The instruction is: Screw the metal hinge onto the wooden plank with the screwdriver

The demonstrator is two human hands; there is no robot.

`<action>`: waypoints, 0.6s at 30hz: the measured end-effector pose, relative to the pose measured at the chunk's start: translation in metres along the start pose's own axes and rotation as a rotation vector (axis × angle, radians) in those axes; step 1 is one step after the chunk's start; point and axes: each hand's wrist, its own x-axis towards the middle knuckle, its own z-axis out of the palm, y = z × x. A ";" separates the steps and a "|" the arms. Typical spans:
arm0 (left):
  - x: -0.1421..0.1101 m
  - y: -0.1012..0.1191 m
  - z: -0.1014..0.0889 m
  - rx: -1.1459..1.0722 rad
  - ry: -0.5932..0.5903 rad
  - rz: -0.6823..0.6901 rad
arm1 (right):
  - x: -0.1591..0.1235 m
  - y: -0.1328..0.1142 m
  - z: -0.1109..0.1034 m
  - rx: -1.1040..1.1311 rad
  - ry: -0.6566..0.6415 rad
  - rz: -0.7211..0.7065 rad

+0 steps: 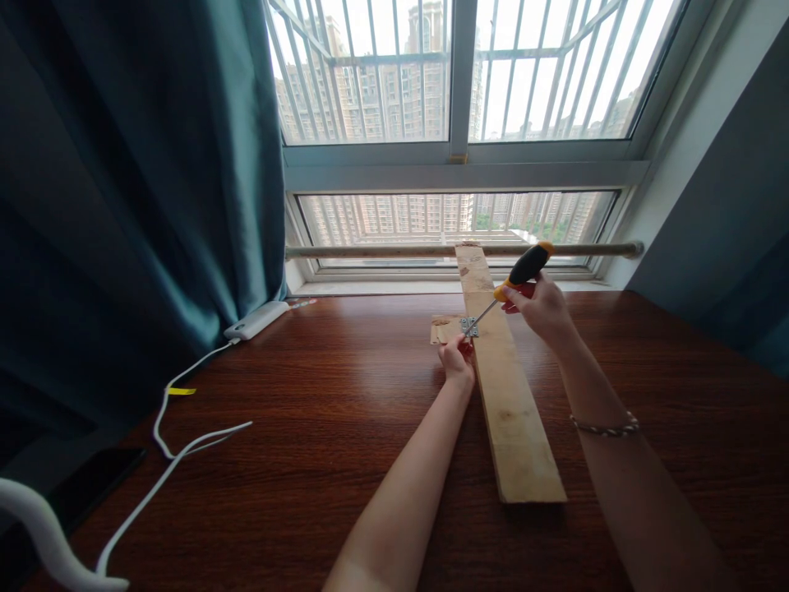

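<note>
My right hand (542, 311) is closed around the yellow collar of a screwdriver (528, 265) with a black and yellow handle. Its metal shaft slants down left to a small silver hinge (469, 327). That hinge lies across the joint between a long wooden board (510, 403) and a short wooden piece (445, 329) at the board's left side. My left hand (457, 359) has its fingers pinched together by the screwdriver's tip, at the hinge's lower left edge. Whatever sits between those fingers is too small to make out.
The boards lie on a dark red-brown wooden table (320, 460). A white power strip (257, 321) with a white cable (161, 411) is at the left, beside a blue curtain (203, 164). Behind the table, a horizontal rail (382, 252) crosses the window near the long board's far end.
</note>
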 end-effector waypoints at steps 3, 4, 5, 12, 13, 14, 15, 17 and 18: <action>0.000 0.000 0.001 -0.002 -0.005 0.004 | -0.002 -0.003 0.000 -0.008 -0.008 -0.002; 0.000 0.000 0.001 0.001 -0.001 0.000 | -0.002 -0.004 0.000 -0.010 -0.009 -0.003; 0.000 0.000 0.001 0.003 0.002 -0.004 | -0.002 -0.005 0.000 -0.013 -0.011 -0.004; 0.000 0.000 0.000 0.015 -0.003 -0.006 | -0.006 -0.009 0.001 -0.061 -0.014 -0.017; 0.001 -0.001 0.000 0.016 -0.004 -0.004 | -0.006 -0.010 0.001 -0.079 -0.010 -0.024; 0.001 -0.001 0.000 0.016 -0.003 -0.002 | -0.007 -0.012 0.002 -0.100 -0.006 -0.032; 0.001 -0.001 0.000 0.015 -0.002 -0.002 | -0.007 -0.013 0.002 -0.120 -0.002 -0.041; 0.002 -0.001 -0.001 0.023 -0.001 0.005 | -0.008 -0.014 0.002 -0.153 0.004 -0.059; 0.002 -0.002 -0.001 0.032 -0.004 0.016 | -0.009 -0.015 0.002 -0.171 0.009 -0.069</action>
